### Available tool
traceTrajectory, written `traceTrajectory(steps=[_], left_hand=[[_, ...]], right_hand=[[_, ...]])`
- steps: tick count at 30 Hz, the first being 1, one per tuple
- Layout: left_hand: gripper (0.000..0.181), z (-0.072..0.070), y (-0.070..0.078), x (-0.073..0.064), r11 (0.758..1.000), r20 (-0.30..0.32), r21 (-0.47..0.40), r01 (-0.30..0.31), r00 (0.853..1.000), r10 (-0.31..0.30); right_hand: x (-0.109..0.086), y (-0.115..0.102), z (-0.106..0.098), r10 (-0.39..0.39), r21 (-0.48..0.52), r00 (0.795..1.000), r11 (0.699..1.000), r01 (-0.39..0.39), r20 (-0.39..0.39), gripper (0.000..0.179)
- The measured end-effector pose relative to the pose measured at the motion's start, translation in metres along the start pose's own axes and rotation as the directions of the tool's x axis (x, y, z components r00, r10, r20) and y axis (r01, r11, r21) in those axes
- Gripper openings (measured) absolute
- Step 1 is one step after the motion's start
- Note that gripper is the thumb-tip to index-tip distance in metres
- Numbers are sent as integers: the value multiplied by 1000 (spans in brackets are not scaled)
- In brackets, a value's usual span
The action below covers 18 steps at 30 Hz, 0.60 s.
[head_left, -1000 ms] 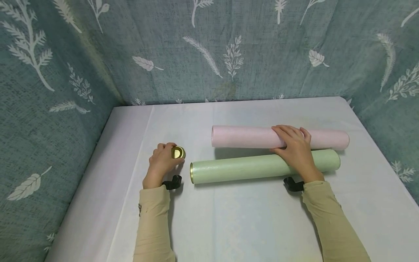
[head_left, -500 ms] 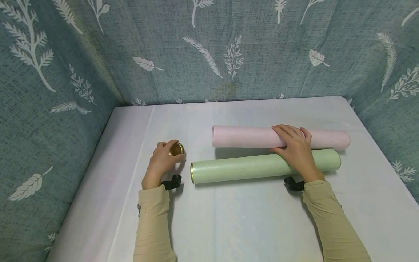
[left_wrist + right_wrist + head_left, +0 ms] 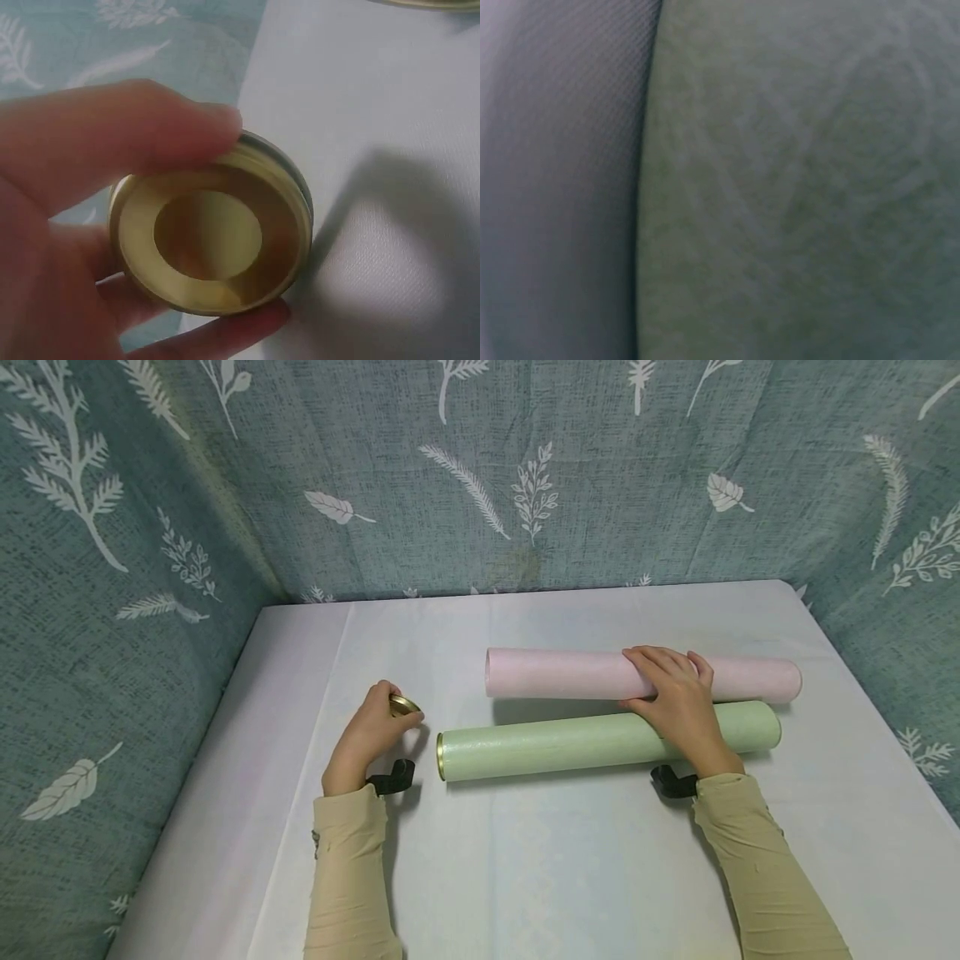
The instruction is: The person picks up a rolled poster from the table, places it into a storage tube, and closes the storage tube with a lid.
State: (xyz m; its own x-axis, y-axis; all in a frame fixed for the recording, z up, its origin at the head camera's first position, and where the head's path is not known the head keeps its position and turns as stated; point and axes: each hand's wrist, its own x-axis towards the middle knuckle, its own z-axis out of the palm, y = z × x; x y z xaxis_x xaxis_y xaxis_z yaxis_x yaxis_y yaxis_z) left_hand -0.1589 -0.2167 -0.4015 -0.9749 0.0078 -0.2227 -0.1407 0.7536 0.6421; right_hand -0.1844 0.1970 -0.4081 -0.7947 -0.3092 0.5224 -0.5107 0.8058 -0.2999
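Observation:
My left hand [image 3: 369, 733] pinches a round gold lid [image 3: 405, 705] between thumb and fingers, above the left part of the table. In the left wrist view the lid [image 3: 210, 236] shows its recessed face, with a stepped ring round a shiny centre. My right hand [image 3: 678, 706] grips a pink cardboard tube [image 3: 558, 674], fingers over its far side and thumb at its near side. The tube's left end is uncapped. Nearer me, beneath my right wrist, lies a pale green tube [image 3: 551, 746] with a gold rim on its left end. This green tube [image 3: 795, 187] fills most of the right wrist view.
The tubes lie nearly parallel on a white-covered table [image 3: 525, 868]. Green leaf-patterned fabric [image 3: 420, 485] stands round the back and sides. A black wrist mount [image 3: 393, 778] juts from the left wrist, another black mount [image 3: 671, 782] from the right.
My left hand has tilted the lid, so the head view now shows it nearly edge-on instead of face-on. The right hand and both tubes have stayed in place.

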Motion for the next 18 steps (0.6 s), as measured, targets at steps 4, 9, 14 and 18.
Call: traceTrajectory(steps=[4,9,14,18], left_hand=[[28,0,1,-1,999,-25,25,-39,999,40],[25,1,1,-3,997,-58,36,-71,996,73],[23,1,2,-3,996,-75,31,-78,994,80],[21,1,3,-3,996,-77,27,-79,994,81]], right_hand=[[0,1,0,0,1,1000,1000,0,1,71],[0,1,0,-3,6,1000,1000,3,-3,72],[0,1,0,-3,8,1000,1000,3,-3,73],[0,1,0,-4,0,1000,1000,4,-2,72]])
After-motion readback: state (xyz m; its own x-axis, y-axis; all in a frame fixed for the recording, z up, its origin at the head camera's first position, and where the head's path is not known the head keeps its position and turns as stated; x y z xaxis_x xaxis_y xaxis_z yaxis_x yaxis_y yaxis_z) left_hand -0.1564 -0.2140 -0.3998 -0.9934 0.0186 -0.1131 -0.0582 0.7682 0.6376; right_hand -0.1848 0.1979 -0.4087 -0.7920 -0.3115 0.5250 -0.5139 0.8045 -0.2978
